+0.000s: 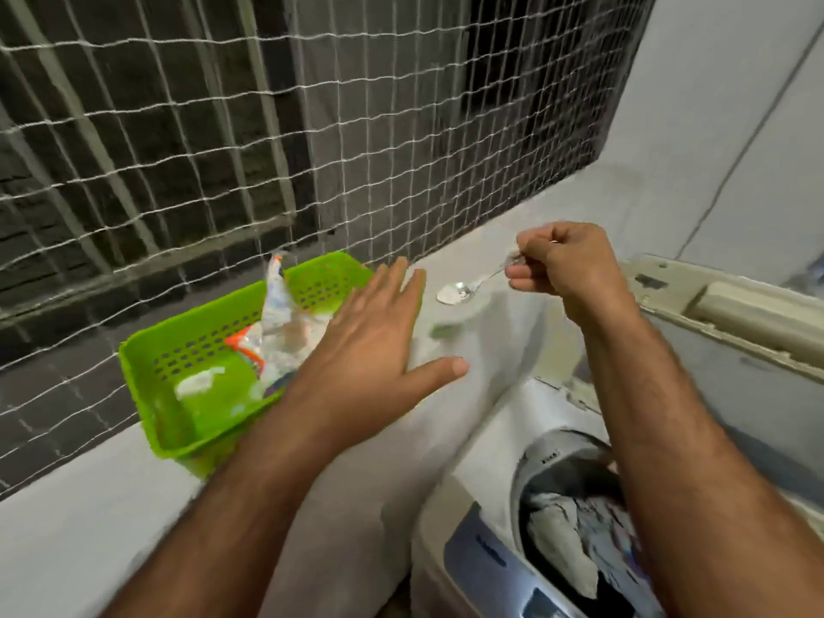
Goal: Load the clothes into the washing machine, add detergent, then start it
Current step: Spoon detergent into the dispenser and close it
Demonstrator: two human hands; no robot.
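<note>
Metal spoon (463, 289) with white powder in its bowl sits pinched by its handle in your right hand (562, 260), above the pale ledge (89, 528). Your left hand (374, 350) hovers spread beside the green basket (178, 394) holding the detergent packet (285, 332). Clothes (575, 528) fill the washing machine (481, 483) near right.

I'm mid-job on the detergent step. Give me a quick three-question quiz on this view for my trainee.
1. True or false: the right hand holds the spoon by its handle.
2. What lies inside the green basket? A) detergent packet B) folded towel C) bottle
3. Fill in: the drum of the washing machine already holds ____.

Key:
1. True; the bowl carries white powder.
2. A; the detergent packet lies crumpled in it, partly behind the flat left hand.
3. clothes
</note>
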